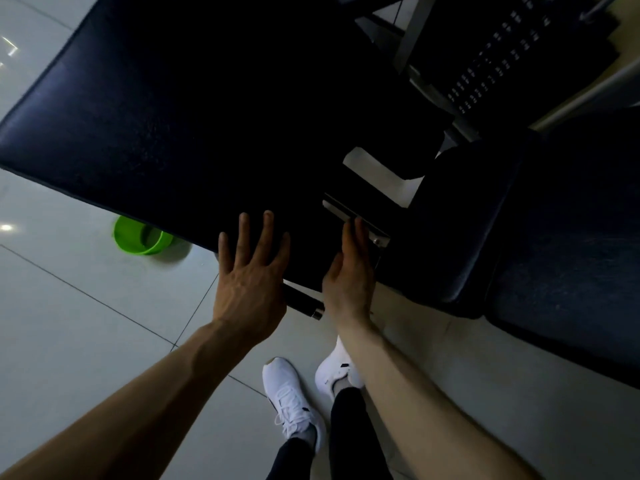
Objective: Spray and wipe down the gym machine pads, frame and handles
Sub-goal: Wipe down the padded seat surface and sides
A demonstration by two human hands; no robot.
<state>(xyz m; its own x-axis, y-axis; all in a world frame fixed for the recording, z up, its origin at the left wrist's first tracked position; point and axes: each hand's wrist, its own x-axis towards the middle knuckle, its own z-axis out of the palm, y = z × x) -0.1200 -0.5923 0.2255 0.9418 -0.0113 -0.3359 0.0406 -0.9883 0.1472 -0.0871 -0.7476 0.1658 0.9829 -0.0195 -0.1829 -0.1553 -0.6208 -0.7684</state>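
Observation:
A large dark blue machine pad [166, 109] fills the upper left of the head view, tilted. My left hand [249, 271] lies flat on its near edge, fingers spread, holding nothing. My right hand [349, 275] reaches to a shiny metal bracket [356, 220] under the pad, fingers straight and together against it, nothing held. A black and chrome bar end [304, 301] sticks out between the two hands. A second dark pad [561, 237] lies to the right. No spray bottle or cloth is in sight.
A green bucket [142, 237] stands on the pale tiled floor [86, 323] partly under the pad's edge. The weight stack [495, 60] and grey frame bars [412, 32] stand at the upper right. My white shoes [294, 400] are below the hands.

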